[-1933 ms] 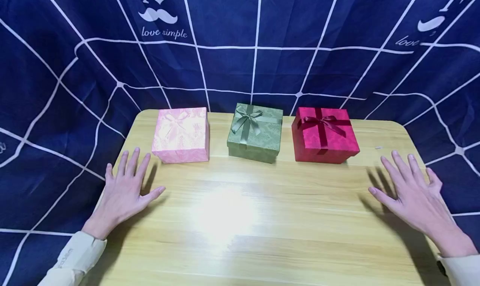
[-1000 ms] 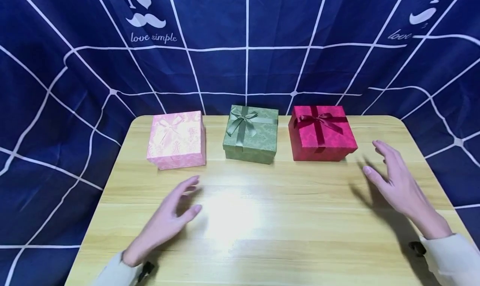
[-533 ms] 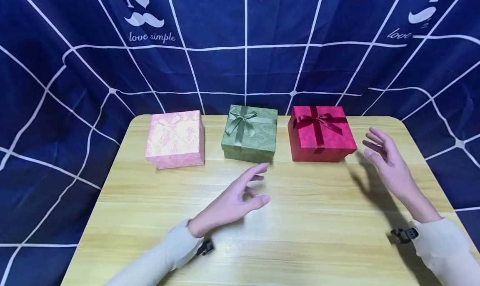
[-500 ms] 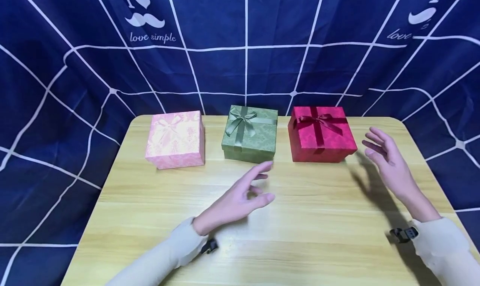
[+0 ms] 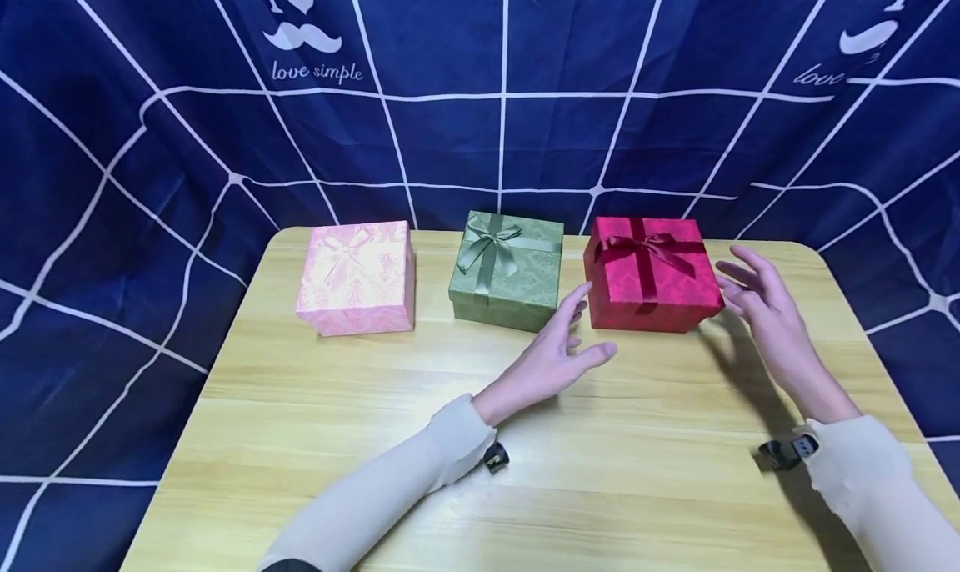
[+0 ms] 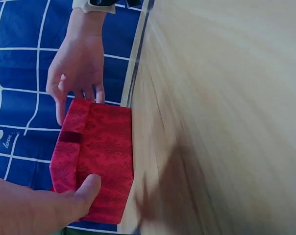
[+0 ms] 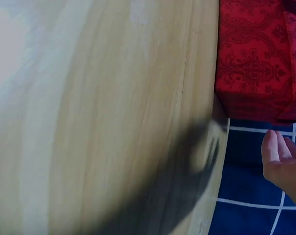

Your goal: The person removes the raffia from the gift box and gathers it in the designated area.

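Observation:
A red gift box (image 5: 660, 272) with a dark red ribbon bow sits at the back right of the table, its lid on. My left hand (image 5: 551, 359) reaches in at its left front corner, fingers extended and thumb spread, holding nothing. On the box's other side is my right hand (image 5: 776, 326), fingers bent loosely and tips right at the right wall. In the left wrist view my left thumb (image 6: 86, 193) overlaps the red box (image 6: 106, 152). The right wrist view has the right hand's fingertips (image 7: 270, 147) just short of the box (image 7: 253, 63).
Left of the red box stand a green gift box (image 5: 510, 280) with a bow and, farther left, a pink gift box (image 5: 356, 284). All rest along the back of the wooden table (image 5: 360, 439). A dark blue curtain (image 5: 442, 138) with white lines surrounds it.
My left hand has swept from the table's left side across to the red box. My right hand has moved inward to the box's right side, its spread fingers now bent. The boxes stay put.

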A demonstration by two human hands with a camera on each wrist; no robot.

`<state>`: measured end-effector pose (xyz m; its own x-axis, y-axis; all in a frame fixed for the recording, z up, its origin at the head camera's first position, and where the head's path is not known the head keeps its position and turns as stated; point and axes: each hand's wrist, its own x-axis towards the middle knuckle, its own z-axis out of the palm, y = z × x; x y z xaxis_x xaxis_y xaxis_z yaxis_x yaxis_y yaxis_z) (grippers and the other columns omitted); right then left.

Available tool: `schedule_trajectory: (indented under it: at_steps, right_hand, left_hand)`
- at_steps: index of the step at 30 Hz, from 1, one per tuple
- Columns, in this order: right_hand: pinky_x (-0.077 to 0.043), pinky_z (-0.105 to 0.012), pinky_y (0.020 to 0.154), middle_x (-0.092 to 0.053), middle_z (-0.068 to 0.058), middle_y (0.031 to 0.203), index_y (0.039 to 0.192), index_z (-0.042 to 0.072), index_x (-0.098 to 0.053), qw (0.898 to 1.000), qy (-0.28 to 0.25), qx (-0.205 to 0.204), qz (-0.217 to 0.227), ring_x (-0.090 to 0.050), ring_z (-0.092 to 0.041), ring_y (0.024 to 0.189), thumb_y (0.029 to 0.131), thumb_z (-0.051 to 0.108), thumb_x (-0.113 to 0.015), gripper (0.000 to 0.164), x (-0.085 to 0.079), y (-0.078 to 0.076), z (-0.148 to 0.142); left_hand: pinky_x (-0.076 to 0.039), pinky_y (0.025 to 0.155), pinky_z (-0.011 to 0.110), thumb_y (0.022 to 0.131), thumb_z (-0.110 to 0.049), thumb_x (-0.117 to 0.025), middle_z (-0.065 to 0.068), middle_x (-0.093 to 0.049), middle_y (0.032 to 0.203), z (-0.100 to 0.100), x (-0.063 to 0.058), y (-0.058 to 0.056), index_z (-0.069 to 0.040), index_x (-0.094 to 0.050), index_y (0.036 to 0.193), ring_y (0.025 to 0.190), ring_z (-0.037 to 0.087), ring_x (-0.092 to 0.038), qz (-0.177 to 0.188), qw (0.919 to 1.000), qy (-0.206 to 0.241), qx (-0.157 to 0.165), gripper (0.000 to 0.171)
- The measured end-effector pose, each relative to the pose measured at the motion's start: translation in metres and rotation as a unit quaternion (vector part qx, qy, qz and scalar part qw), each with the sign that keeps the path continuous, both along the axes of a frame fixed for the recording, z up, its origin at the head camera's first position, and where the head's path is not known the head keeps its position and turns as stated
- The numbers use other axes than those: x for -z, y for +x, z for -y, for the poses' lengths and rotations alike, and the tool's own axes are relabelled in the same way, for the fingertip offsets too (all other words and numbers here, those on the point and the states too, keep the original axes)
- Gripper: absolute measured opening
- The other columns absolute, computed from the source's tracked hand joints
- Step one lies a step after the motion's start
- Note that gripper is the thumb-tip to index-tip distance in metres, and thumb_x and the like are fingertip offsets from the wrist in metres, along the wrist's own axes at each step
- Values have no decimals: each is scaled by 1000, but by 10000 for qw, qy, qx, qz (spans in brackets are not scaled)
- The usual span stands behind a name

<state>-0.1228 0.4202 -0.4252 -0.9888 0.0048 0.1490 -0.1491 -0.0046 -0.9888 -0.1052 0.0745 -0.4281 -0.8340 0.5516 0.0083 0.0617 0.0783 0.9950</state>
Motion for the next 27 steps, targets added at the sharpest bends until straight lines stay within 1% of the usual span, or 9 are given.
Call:
schedule_trajectory:
  at_steps: [3, 7, 9, 13, 15, 17, 21, 24, 27]
  right_hand:
    - [-49, -14, 99, -54, -6, 149, 168, 12, -40, 9999, -34, 25, 119, -61, -6, 127, 112, -1, -48, 58, 0, -4, 4]
    - [-49, -14, 97, -54, -5, 148, 167, 14, -43, 9995, -252, -1, 199, -61, -5, 127, 113, 0, -48, 56, 1, -10, 5]
    - [-51, -15, 96, -56, -5, 146, 165, 13, -45, 9985, -522, -78, 140, -62, -6, 126, 113, -2, -47, 54, 1, -14, 6]
    - [-54, -17, 94, -57, -6, 142, 162, 11, -46, 9944, -1020, -280, 80, -66, -9, 122, 112, -8, -42, 54, 3, -22, 10]
    - [-55, -17, 93, -57, -6, 142, 162, 11, -47, 9945, -1012, -261, 107, -65, -9, 121, 112, -9, -43, 55, 5, -25, 11]
    - [-54, -17, 92, -54, -5, 143, 163, 12, -48, 9956, -899, -207, 136, -62, -9, 124, 111, -8, -44, 55, 5, -27, 12]
    - [-54, -16, 91, -51, -4, 144, 162, 15, -51, 9967, -760, -122, 249, -56, -11, 125, 111, -7, -47, 56, 6, -30, 11]
    - [-55, -17, 88, -47, -5, 144, 163, 17, -50, 9956, -832, -207, 380, -56, -11, 123, 111, -7, -46, 57, 6, -33, 9]
    - [-58, -20, 86, -46, -7, 143, 164, 16, -46, 9921, -1031, -469, 533, -58, -12, 121, 112, -8, -40, 58, 5, -37, 6]
  left_hand:
    - [-38, 121, 46, 105, -45, -73, -3, -13, 181, -10, -1, -5, -35, -6, 177, 159, 32, -32, -191, 9995, -232, -70, 98]
    - [-31, 124, 54, 104, -49, -72, -6, -10, 180, -26, -1, -14, -31, -2, 177, 162, 19, -20, -464, 9975, -464, -280, 104]
    - [-29, 125, 53, 104, -48, -72, -5, -12, 181, -35, 0, -22, -30, -3, 177, 163, 17, -17, -449, 9971, -375, -487, 102]
    - [-37, 120, 40, 104, -42, -73, 2, -24, 177, -48, 4, -35, -28, -12, 178, 157, 19, -31, -164, 9939, -80, -1086, 96]
    - [-44, 112, 33, 104, -40, -73, 4, -35, 170, -55, 7, -40, -29, -18, 177, 147, 18, -45, -89, 9904, -70, -1378, 92]
    - [-48, 99, 27, 104, -39, -72, 4, -47, 157, -62, 9, -46, -30, -24, 176, 126, 14, -56, -72, 9862, -129, -1650, 87]
    - [-45, 79, 25, 102, -33, -73, 1, -53, 122, -78, 12, -57, -31, -36, 173, 91, 9, -53, 121, 9763, 86, -2158, 80]
    - [-43, 77, 24, 97, -23, -73, -3, -49, 110, -86, 12, -64, -32, -43, 169, 91, 8, -48, 273, 9687, 406, -2434, 79]
    - [-42, 77, 23, 94, -15, -71, -4, -48, 107, -91, 11, -69, -32, -51, 165, 97, 11, -48, 278, 9625, 583, -2636, 76]
